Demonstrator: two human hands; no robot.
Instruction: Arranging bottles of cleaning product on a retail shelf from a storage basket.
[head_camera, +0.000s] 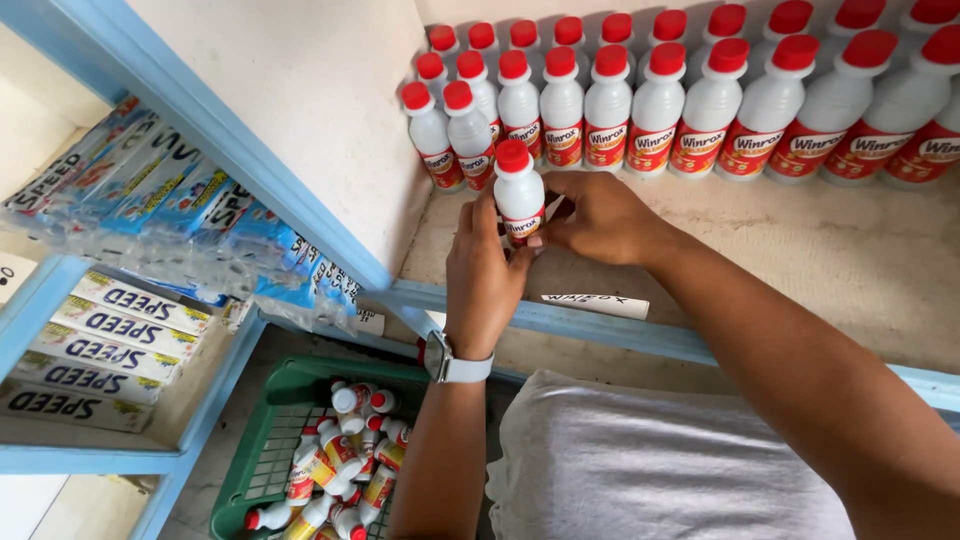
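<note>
Both hands seat one white bottle (520, 195) with a red cap upright on the shelf (800, 270), just in front of the standing rows.

The left hand (485, 270) and right hand (600, 215) have their fingers closed around the bottle's lower body from either side; in my judgement the base should sit flat before the grip eases, and the label should face outward like that of its neighbours (650, 110). Room is tight behind (the nearest row stands just beyond the cap) but open to the right across bare shelf. The blue front edge (560, 318) lies near the wrists; a green basket (275, 430) of more bottles sits below.
</note>
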